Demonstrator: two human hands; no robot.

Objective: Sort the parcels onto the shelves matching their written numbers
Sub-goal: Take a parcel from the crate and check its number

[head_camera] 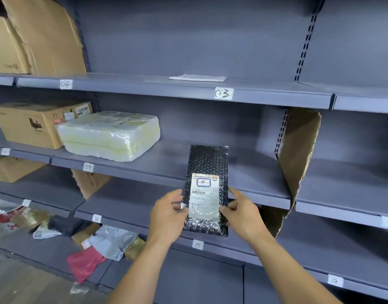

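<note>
Holding a black bubble-wrap parcel point(207, 189) upright at centre frame | left hand point(166, 212) and right hand point(241, 212) pinch its side edges | white label point(204, 195) reads 10 | behind it, grey shelves point(158, 89) tagged 03, 04, 09, 15, 16.
</note>
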